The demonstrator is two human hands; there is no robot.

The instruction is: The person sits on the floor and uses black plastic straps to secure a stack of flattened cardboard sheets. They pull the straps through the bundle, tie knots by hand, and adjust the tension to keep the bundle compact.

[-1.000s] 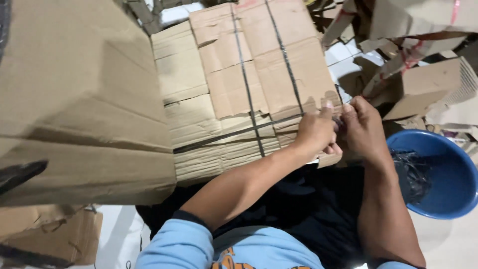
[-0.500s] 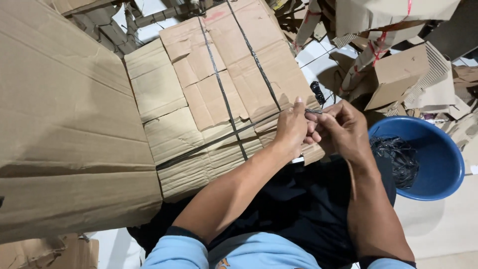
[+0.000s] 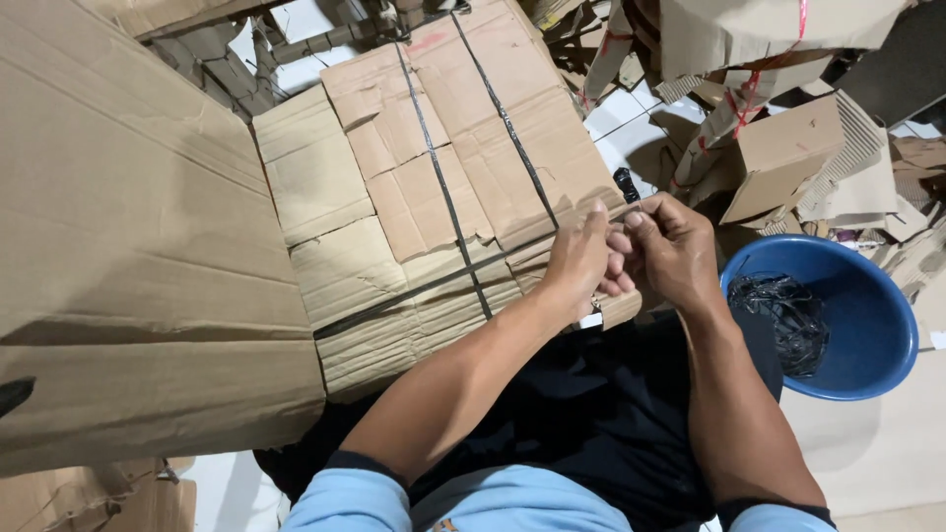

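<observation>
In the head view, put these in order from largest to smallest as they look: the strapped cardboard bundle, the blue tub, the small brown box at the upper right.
1. Strapped cardboard bundle, clearly largest.
2. Blue tub.
3. Small brown box; it lies farther from the camera, so its true size against the tub is unsure.

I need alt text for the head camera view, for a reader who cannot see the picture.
Two bare hands, left hand and right hand, meet at the edge of a bundle of flattened cardboard crossed by black straps. A blue tub with tangled black strap pieces sits to the right, and loose cardboard boxes lie behind.
</observation>
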